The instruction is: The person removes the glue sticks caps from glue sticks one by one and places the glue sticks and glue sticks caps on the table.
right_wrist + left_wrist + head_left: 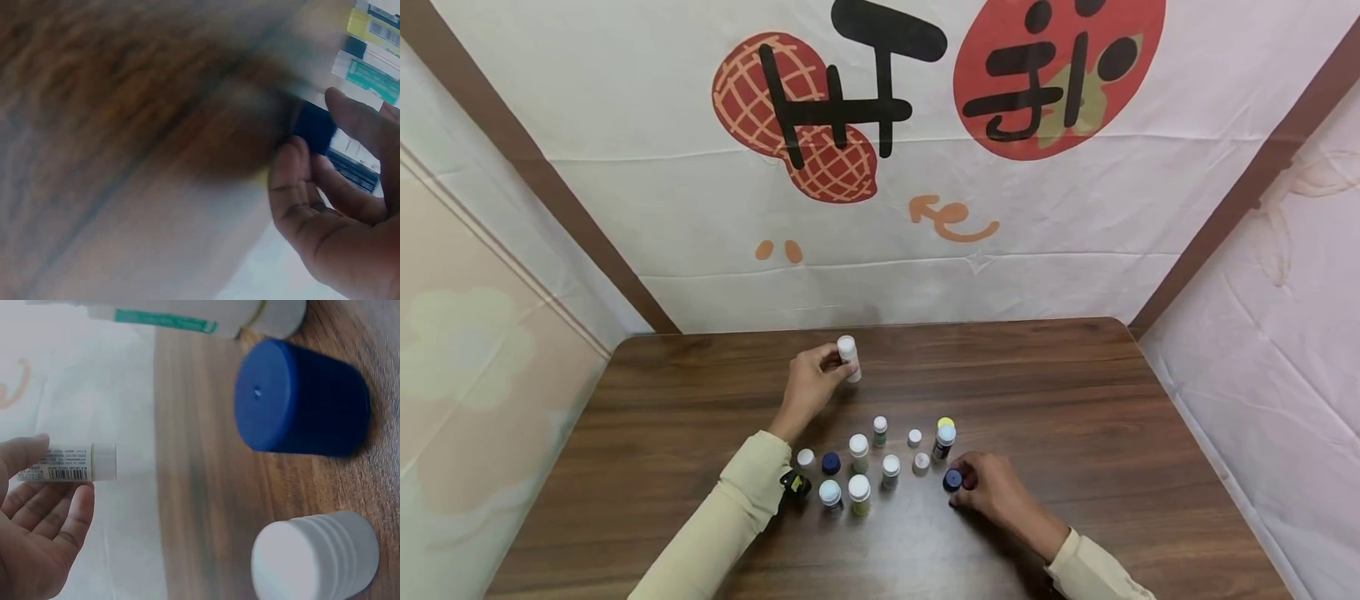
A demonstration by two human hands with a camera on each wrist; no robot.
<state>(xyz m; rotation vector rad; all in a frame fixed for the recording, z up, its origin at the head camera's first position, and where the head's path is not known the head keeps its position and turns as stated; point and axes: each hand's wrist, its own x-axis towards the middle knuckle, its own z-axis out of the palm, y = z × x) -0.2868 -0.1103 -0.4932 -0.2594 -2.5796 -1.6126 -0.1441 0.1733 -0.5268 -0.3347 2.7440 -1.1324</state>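
My left hand (812,379) holds a slim white bottle (849,367) near the back of the table, apart from the rest. In the left wrist view, that bottle (69,464) carries fine print and a barcode, between thumb and fingers. At the group's right side my right hand (992,490) pinches a dark blue cap (952,479). The right wrist view shows the blue cap (314,128) between thumb and fingertips; whether a bottle sits under it, I cannot tell. Just left of it stand a dark-labelled bottle (943,443) and a small whitish cap (921,463).
Several white-capped bottles, such as one with yellowish contents (860,498), stand mid-table. A loose-looking blue cap (831,463) and a white cap (806,457) lie near my left wrist. A yellow cap (946,423) shows behind the dark-labelled bottle. The wooden table (1075,392) ends at a printed cloth.
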